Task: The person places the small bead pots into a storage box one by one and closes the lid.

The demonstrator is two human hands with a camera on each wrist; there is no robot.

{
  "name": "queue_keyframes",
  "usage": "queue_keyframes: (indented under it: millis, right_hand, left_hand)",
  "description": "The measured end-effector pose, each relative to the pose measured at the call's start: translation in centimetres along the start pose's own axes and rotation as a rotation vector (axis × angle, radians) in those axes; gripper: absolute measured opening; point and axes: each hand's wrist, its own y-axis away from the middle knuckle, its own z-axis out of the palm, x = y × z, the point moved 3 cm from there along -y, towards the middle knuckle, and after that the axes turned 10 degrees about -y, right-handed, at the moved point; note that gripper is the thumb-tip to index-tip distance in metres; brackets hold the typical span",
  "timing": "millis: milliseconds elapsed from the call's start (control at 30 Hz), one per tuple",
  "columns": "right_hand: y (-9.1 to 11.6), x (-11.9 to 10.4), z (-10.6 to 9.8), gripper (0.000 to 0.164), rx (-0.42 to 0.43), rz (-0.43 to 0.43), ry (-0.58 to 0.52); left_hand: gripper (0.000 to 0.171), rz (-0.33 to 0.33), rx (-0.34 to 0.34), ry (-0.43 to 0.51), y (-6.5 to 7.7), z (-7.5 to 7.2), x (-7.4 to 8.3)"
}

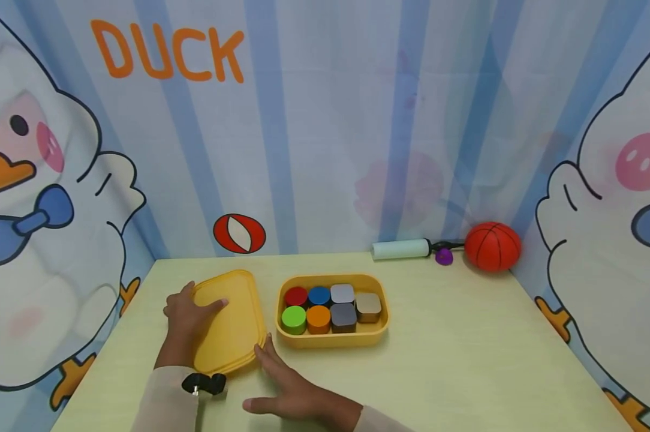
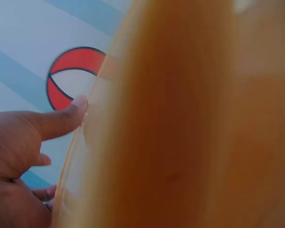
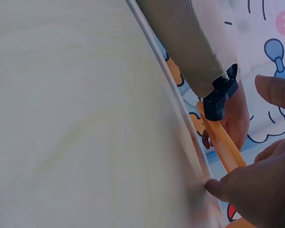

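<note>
My left hand (image 1: 186,316) pinches a yellow rectangular lid (image 1: 235,330) by its left edge, thumb over the upper face. The lid is tilted, left of a yellow container (image 1: 333,341). In the left wrist view, the lid (image 2: 180,114) fills much of the picture, with the thumb at its rim. My right hand (image 1: 295,387) has its fingers spread, fingertips right at the lid's near right corner. Inside the container sit round pieces with red (image 1: 296,296), blue (image 1: 319,294), green (image 1: 294,320) and orange (image 1: 318,319) tops, plus grey (image 1: 343,318) and beige (image 1: 368,306) rounded-square pieces.
At the back right of the pale table (image 1: 438,360) lie a pale cylinder (image 1: 400,249) with a black end, a small purple piece (image 1: 444,257) and a red basketball (image 1: 493,246). A duck-print curtain (image 1: 325,150) stands behind the table and along both sides.
</note>
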Motion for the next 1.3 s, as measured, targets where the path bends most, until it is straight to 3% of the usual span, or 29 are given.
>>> queue_keyframes:
  millis: [200,400,533,800,1000,1300]
  right_hand:
    - [0.2,-0.6,0.7,0.096,-0.014,-0.125,-0.162]
    - [0.2,-1.2,0.5,0.097,0.033,-0.138,-0.188]
    - [0.2,-1.6,0.0,0.098,0.097,-0.201,-0.191]
    - [0.8,-2.8,-2.4,0.111,0.217,-0.296,-0.235]
    - [1.8,-3.7,-4.7,0.106,0.235,-0.355,-0.276]
    - [2.9,-4.3,-7.1,0.107,0.324,-0.465,-0.266]
  left_hand:
    - [0.111,-0.049,-0.01,0.071,0.8,-1.4,0.5]
    - [0.119,-0.042,-0.005,0.039,1.5,-2.8,1.0]
    - [0.125,-0.011,-0.038,0.032,2.0,-3.2,1.9]
    - [0.121,0.052,-0.081,0.029,2.6,-2.5,3.6]
    - [0.114,0.099,-0.123,0.068,3.2,-1.9,5.1]
    - [0.115,0.153,-0.176,0.073,4.2,-1.2,7.0]
